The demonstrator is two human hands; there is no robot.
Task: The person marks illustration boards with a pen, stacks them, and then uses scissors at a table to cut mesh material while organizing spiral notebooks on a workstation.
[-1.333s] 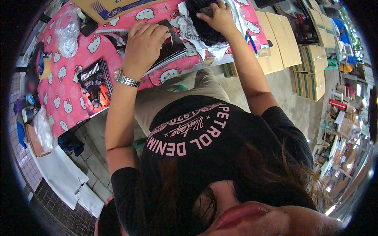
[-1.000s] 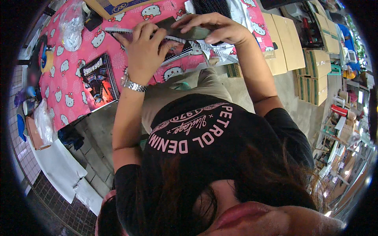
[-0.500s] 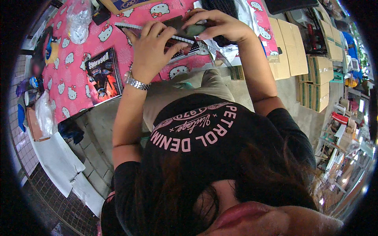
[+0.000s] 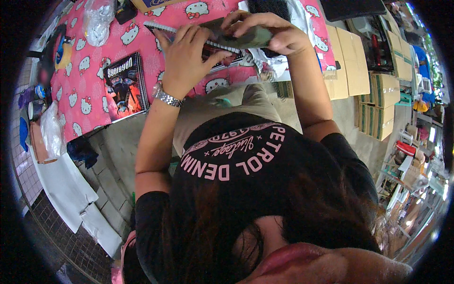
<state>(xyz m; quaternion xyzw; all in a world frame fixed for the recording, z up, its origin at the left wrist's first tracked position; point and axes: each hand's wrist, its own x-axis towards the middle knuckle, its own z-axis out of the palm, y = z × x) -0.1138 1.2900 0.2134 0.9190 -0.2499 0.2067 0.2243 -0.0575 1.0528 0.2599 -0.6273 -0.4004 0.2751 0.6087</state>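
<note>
A wire-bound notebook with a white, toothed-looking binding edge lies at the far side, partly hidden under my hands. My left hand rests on it with fingers apart, the thumb stretched to the right; a metal-band watch circles that wrist. My right hand grips a dark, glossy, greenish sheet that curves up beside the binding. Whether the sheet is joined to the notebook cannot be made out. A second wire-bound notebook with a black and red picture cover lies left of my left hand.
A pink patterned cloth covers the table. Clear plastic wrap and a cardboard box stand at the back. Black mesh-like material and white paper lie beyond my right hand. Cardboard boxes stand to the right.
My right hand has turned, and the dark sheet has come further right and shows more of its surface. My left hand has stayed on the notebook, nearly still.
</note>
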